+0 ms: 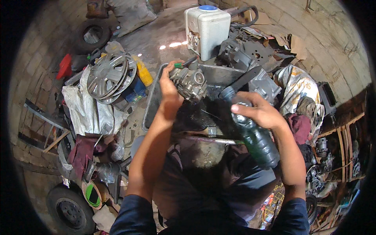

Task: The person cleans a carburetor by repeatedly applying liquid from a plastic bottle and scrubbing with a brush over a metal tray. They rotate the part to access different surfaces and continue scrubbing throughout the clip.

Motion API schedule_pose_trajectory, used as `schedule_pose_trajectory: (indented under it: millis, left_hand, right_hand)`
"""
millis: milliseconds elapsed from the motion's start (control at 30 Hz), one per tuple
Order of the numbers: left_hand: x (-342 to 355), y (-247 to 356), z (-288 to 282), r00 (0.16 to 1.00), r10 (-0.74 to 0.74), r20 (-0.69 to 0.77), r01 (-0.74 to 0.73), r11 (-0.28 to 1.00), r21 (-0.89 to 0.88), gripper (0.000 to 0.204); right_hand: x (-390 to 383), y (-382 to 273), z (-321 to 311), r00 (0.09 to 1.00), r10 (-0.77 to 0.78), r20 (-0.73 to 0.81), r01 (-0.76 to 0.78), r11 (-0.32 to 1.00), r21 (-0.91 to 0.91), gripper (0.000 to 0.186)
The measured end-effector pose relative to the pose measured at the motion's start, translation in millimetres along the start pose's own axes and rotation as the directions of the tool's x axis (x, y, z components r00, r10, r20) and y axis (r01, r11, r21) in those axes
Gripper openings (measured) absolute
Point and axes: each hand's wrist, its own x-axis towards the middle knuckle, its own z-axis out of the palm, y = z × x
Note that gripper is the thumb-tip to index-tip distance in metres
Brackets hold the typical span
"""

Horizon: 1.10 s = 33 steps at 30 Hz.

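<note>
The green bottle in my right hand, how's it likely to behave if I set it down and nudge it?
The green bottle looks like thin, shiny plastic, so it would probably flex when squeezed. Its tall, narrow shape suggests it could tip easily, and its rounded sides may let it roll.

A workshop: hubcaps [107, 76], car wheel [70, 211]

- A grimy gray metal part [190, 84], round opening showing, is held up at twelve o'clock.
- A ribbed, greenish plastic bottle [258, 144] tilts at three o'clock, neck toward eleven.
</note>
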Motion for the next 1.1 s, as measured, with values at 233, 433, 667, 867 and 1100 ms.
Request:
schedule_pose_trajectory:
  millis: [233,433,667,867,1100]
  left_hand:
    - [4,2,-3,0.997,-0.003,0.073,-0.001,0.999,0.049,0.037]
    - [-4,7,11,0.998,-0.028,0.059,0.025,0.998,0.062,0.038]
    - [-2,11,2,0.995,-0.028,0.096,0.027,0.999,0.018,0.039]
    - [-4,14,-1,0.998,0.002,0.061,-0.002,1.0,-0.001,0.037]
    - [-9,14,11,1.0,0.01,-0.02,-0.009,0.998,0.063,0.035]
  right_hand:
    - [-7,-18,13,0.994,0.057,0.093,-0.05,0.996,-0.072,0.076]
    - [-7,-27,9,0.987,0.126,0.096,-0.124,0.992,-0.024,0.076]
    - [-7,-26,11,0.985,0.084,0.15,-0.08,0.996,-0.03,0.071]
    - [-13,-36,14,0.979,0.069,0.19,-0.063,0.997,-0.036,0.068]
    - [-10,-35,15,0.97,0.027,0.241,-0.019,0.999,-0.035,0.066]
